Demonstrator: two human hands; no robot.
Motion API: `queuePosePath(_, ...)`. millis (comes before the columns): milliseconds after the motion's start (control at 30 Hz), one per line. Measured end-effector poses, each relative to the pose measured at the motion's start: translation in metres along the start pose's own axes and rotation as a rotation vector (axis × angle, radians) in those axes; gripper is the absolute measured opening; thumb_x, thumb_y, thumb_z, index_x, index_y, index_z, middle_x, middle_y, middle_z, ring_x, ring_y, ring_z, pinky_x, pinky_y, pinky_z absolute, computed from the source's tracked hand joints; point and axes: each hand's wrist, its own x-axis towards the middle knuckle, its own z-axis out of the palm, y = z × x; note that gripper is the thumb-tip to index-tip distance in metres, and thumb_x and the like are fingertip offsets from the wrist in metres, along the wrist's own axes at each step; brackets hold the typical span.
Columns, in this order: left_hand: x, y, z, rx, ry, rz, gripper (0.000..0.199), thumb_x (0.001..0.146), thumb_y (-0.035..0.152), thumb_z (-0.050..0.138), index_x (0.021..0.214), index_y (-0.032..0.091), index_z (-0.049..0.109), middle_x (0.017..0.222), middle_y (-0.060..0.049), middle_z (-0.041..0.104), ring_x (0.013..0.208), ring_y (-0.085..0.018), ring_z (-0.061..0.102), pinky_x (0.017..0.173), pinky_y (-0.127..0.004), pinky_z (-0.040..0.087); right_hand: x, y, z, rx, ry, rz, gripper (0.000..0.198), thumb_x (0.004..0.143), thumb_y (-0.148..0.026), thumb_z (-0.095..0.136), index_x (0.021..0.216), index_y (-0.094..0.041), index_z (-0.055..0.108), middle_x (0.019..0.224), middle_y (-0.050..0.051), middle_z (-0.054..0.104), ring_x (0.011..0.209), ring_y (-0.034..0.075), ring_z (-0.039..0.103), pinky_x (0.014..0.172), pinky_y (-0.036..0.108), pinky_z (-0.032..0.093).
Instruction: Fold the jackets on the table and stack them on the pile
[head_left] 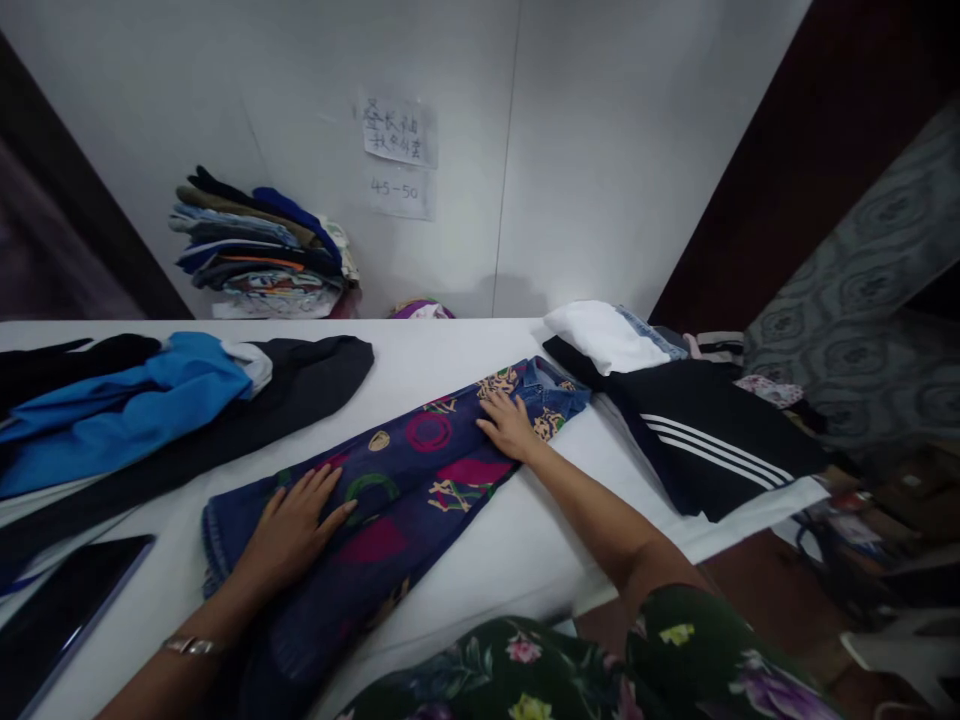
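We rest our left grip (296, 525) and right grip (511, 425) flat, fingers apart, on the patterned dark-blue garment (465, 470), which lies slantwise across the middle of the tabletop (465, 350), our left toward its left end and our right near its collar (541, 377). To the right we see a striped black garment (705, 425), to the left a blue garment (150, 395), and beyond the far edge, at left, a clothes stack (262, 255).
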Motion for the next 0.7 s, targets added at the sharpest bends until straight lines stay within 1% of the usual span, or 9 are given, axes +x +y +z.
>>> queuePosePath(67, 0.000, 0.001, -0.005, -0.012, 0.037, -0.015, 0.064, 0.085, 0.048, 0.035, 0.139, 0.013, 0.045, 0.147, -0.014, 0.040, 0.137, -0.032, 0.032, 0.109, -0.054, 0.028, -0.013, 0.032, -0.014, -0.001, 0.114, 0.087, 0.042, 0.091, -0.027, 0.046, 0.132, -0.020, 0.053, 0.143, 0.009, 0.045, 0.138, 0.026, 0.031, 0.112, 0.052, 0.021)
queuePosePath(133, -0.006, 0.009, -0.015, -0.035, 0.107, 0.003, 0.062, 0.085, 0.051, 0.037, 0.134, 0.016, 0.051, 0.144, -0.013, 0.044, 0.136, -0.034, 0.034, 0.106, -0.055, 0.031, -0.027, 0.068, -0.029, -0.015, 0.214, 0.170, 0.040, 0.085, -0.015, 0.046, 0.122, -0.019, 0.062, 0.134, 0.009, 0.055, 0.130, 0.025, 0.042, 0.109, 0.046, 0.030)
queuePosePath(200, -0.020, 0.024, -0.027, -0.079, 0.152, 0.074, 0.058, 0.083, 0.055, 0.041, 0.127, 0.020, 0.058, 0.137, -0.011, 0.053, 0.129, -0.033, 0.044, 0.104, -0.052, 0.036, -0.041, 0.099, -0.043, -0.033, 0.255, 0.224, 0.043, 0.080, -0.008, 0.043, 0.115, -0.016, 0.067, 0.127, 0.010, 0.060, 0.123, 0.024, 0.049, 0.107, 0.041, 0.035)
queuePosePath(267, -0.039, 0.043, -0.036, -0.135, 0.119, 0.159, 0.053, 0.079, 0.059, 0.049, 0.118, 0.025, 0.064, 0.127, -0.008, 0.061, 0.118, -0.029, 0.054, 0.100, -0.045, 0.042, -0.054, 0.122, -0.052, -0.042, 0.252, 0.249, 0.047, 0.076, -0.005, 0.042, 0.113, -0.016, 0.068, 0.124, 0.009, 0.062, 0.119, 0.025, 0.052, 0.104, 0.040, 0.038)
queuePosePath(333, -0.059, 0.059, -0.039, -0.172, 0.043, 0.197, 0.051, 0.074, 0.060, 0.058, 0.113, 0.028, 0.067, 0.122, -0.005, 0.064, 0.112, -0.028, 0.058, 0.096, -0.042, 0.045, -0.062, 0.136, -0.056, -0.044, 0.234, 0.249, 0.050, 0.072, -0.004, 0.043, 0.114, -0.016, 0.068, 0.125, 0.008, 0.062, 0.119, 0.026, 0.052, 0.103, 0.039, 0.039)
queuePosePath(433, -0.081, 0.071, -0.034, -0.183, -0.042, 0.178, 0.048, 0.073, 0.056, 0.061, 0.112, 0.028, 0.068, 0.121, -0.006, 0.065, 0.110, -0.027, 0.060, 0.095, -0.042, 0.048, -0.064, 0.147, -0.052, -0.039, 0.199, 0.243, 0.053, 0.070, -0.006, 0.049, 0.121, -0.014, 0.064, 0.130, 0.009, 0.058, 0.123, 0.028, 0.048, 0.105, 0.039, 0.037)
queuePosePath(567, -0.088, 0.069, -0.030, -0.163, -0.077, 0.152, 0.040, 0.080, 0.046, 0.052, 0.107, 0.024, 0.071, 0.115, -0.006, 0.068, 0.108, -0.026, 0.062, 0.095, -0.041, 0.049, -0.051, 0.159, -0.046, -0.018, 0.170, 0.255, 0.052, 0.072, -0.008, 0.051, 0.123, -0.012, 0.062, 0.126, 0.010, 0.060, 0.119, 0.026, 0.051, 0.104, 0.036, 0.037)
queuePosePath(633, -0.087, 0.067, -0.035, -0.140, -0.103, 0.150, 0.040, 0.081, 0.036, 0.047, 0.111, 0.022, 0.069, 0.116, -0.006, 0.068, 0.108, -0.025, 0.063, 0.095, -0.038, 0.050, -0.044, 0.164, -0.045, -0.018, 0.171, 0.261, 0.053, 0.070, -0.006, 0.051, 0.122, -0.012, 0.063, 0.120, 0.011, 0.063, 0.114, 0.026, 0.054, 0.101, 0.035, 0.039)
queuePosePath(700, -0.087, 0.064, -0.043, -0.114, -0.113, 0.130, 0.044, 0.080, 0.026, 0.043, 0.118, 0.021, 0.065, 0.118, -0.005, 0.067, 0.107, -0.024, 0.064, 0.093, -0.036, 0.051, -0.038, 0.169, -0.044, -0.031, 0.176, 0.272, 0.049, 0.068, -0.004, 0.050, 0.114, -0.012, 0.067, 0.113, 0.011, 0.066, 0.109, 0.026, 0.056, 0.098, 0.035, 0.041)
